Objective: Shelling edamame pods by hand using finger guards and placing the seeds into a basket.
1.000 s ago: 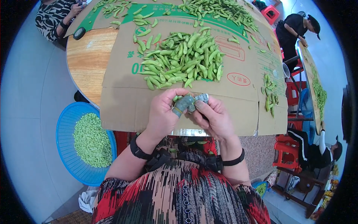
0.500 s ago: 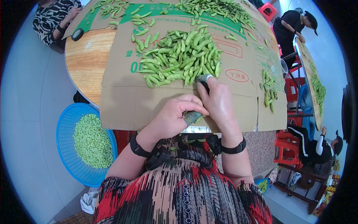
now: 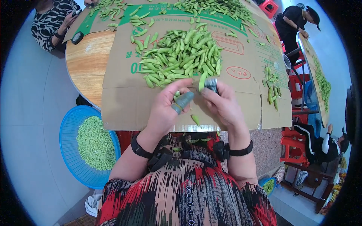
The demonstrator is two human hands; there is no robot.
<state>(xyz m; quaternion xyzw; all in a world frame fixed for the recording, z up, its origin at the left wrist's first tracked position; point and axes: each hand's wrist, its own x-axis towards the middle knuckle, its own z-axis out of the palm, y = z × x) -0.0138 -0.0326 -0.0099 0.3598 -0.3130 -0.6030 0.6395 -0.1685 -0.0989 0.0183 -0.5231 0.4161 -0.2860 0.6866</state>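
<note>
My left hand [image 3: 169, 105], with a grey-green wrap banded in yellow on its thumb [image 3: 183, 101], curls around pale green beans [image 3: 176, 94] that show between its fingers. My right hand [image 3: 222, 103] pinches an upright green pod [image 3: 202, 81] between its thumb and a finger covered in patterned grey wrapping [image 3: 211, 84]. The hands are slightly apart over the cardboard [image 3: 124, 105]. Just beyond them lies a heap of pods [image 3: 181, 52], and a single pod [image 3: 195, 119] rests between my wrists near the front edge.
A blue basket of shelled beans [image 3: 94, 143] stands low at my left. The round wooden table [image 3: 86, 64] shows left of the cardboard. Another person [image 3: 52, 24] is at upper left. Two co-workers [image 3: 292, 26] are by a second table [image 3: 315, 71] at right, with red stools [image 3: 292, 148].
My right hand reached to the heap and has drawn back with a pod. My left hand has risen toward it, its thumb moving up. A loose pod now shows below the hands.
</note>
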